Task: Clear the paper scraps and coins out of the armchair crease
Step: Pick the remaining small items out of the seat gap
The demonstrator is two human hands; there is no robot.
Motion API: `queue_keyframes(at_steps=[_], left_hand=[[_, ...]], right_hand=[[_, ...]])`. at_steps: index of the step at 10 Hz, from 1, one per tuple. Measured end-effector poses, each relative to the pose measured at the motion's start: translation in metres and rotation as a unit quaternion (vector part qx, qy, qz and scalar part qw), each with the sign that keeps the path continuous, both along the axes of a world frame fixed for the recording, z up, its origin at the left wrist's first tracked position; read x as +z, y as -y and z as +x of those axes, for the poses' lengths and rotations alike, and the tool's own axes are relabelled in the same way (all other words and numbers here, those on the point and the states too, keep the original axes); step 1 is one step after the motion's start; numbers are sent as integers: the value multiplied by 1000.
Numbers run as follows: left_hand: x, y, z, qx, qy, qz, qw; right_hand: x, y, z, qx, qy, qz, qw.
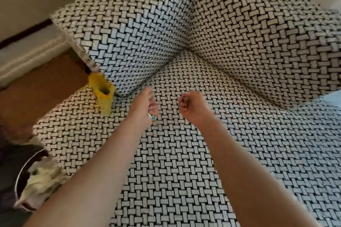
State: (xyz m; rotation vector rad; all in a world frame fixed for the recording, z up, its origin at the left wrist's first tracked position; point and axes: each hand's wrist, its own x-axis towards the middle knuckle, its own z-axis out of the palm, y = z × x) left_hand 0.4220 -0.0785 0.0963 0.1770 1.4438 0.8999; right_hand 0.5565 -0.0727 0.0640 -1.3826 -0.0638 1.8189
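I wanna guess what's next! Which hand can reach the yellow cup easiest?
Probably the left hand: it holds a small colourful scrap and is nearer the yellow cup. The right hand pinches a thin silvery bit, farther away.

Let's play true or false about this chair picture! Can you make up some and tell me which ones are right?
1. The armchair has a black-and-white woven pattern. True.
2. The yellow container is lying inside the bin. False: it stands upright on the seat, beside the armrest.
3. Both hands are empty. False: the right hand pinches a small shiny thing, and the left hand holds a colourful scrap.
4. The bin holds crumpled paper. True.
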Motion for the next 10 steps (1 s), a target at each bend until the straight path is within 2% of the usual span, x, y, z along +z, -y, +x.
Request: queue_keyframes(at_steps=[1, 2, 3, 4, 5, 6, 7, 8, 9, 10], left_hand=[[7, -3, -42, 36, -14, 17, 999], [11, -9, -80, 64, -48, 14, 997], [8, -16, -111, 71, -114, 16, 991], [-2, -26, -133, 10, -213, 13, 977], [-9, -35, -143, 13, -203, 0, 979], [-15, -37, -146, 40, -162, -13, 986], [-22, -36, -149, 52, -141, -22, 988], [-27, -35, -149, 40, -139, -33, 989], [-30, -34, -150, 56, -112, -40, 991], [-29, -29, -159, 84, -57, -33, 994]], right_hand=[[14, -8, -48, 7, -14, -7, 1000], [25, -11, -93, 14, -61, 26, 998], [23, -29, -128, 84, -142, 12, 986], [45, -31, -156, 110, -30, 67, 991], [48, -45, -166, 87, -18, 10, 996], [45, -46, -174, 133, 17, 40, 990], [53, -50, -187, 143, 5, 16, 990], [59, -49, -187, 181, 71, 56, 979], [65, -47, -187, 115, 42, 27, 992], [60, -40, -192, 72, 45, 37, 996]])
